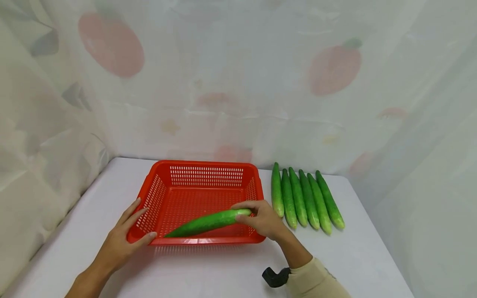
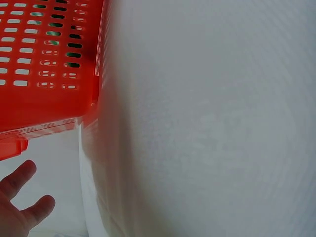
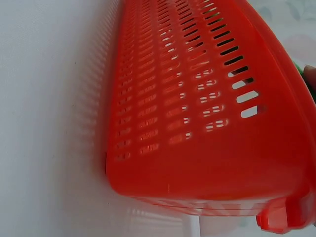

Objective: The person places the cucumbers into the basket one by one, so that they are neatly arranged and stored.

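A long green cucumber (image 1: 208, 222) lies at a slant just inside the near wall of a red slotted plastic basket (image 1: 205, 164). My right hand (image 1: 262, 218) pinches the cucumber's paler right end between thumb and fingers, above the basket's near right corner. At the near left corner, my left hand (image 1: 121, 244) rests against the basket with fingers spread and the thumb on the rim. The left wrist view catches fingertips (image 2: 42, 210) close to the basket wall (image 2: 49, 103). In the right wrist view the basket wall (image 3: 212, 168) hides most of the right hand.
Several cucumbers (image 1: 298, 194) lie side by side on the white table (image 1: 238, 273), right of the basket. A fruit-printed curtain (image 1: 238, 82) hangs behind and along both sides. A black strap piece (image 1: 275, 276) sits at the right wrist, by a beige sleeve (image 1: 313, 281).
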The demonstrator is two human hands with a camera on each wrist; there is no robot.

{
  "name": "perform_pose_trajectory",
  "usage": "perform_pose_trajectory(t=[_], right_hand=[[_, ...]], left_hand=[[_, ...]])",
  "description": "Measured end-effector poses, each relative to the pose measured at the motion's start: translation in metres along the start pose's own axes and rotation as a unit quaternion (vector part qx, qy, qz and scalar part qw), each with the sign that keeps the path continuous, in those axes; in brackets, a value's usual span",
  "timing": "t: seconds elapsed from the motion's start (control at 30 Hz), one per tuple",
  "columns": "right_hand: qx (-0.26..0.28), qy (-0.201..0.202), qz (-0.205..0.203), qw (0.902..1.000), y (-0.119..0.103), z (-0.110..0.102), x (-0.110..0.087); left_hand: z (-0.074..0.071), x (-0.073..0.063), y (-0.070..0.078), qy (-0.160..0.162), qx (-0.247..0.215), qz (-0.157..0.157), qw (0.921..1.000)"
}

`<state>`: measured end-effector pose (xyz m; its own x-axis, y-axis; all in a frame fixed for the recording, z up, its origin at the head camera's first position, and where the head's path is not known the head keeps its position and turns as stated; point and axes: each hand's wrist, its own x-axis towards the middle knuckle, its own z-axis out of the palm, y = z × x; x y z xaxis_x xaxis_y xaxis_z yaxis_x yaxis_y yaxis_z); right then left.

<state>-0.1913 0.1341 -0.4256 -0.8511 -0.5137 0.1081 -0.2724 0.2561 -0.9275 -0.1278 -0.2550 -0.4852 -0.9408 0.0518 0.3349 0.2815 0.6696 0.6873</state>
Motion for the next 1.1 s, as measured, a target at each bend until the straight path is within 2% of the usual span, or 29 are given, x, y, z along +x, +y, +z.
perform_pose_trajectory(t=[0.43,0.67,1.1], right_hand=[[-0.058,-0.062,0.01,0.9964,-0.001,0.005,0.007],[-0.061,-0.067,0.02,0.9957,0.0,0.007,0.009],[-0.113,-0.101,0.048,0.9873,0.0,0.011,0.017]], left_hand=[[0.001,0.0,0.0,-0.003,-0.003,0.001,1.0],[0.0,0.001,0.0,-0.004,-0.002,0.001,1.0],[0.001,0.001,-0.004,-0.005,-0.008,-0.001,1.0]])
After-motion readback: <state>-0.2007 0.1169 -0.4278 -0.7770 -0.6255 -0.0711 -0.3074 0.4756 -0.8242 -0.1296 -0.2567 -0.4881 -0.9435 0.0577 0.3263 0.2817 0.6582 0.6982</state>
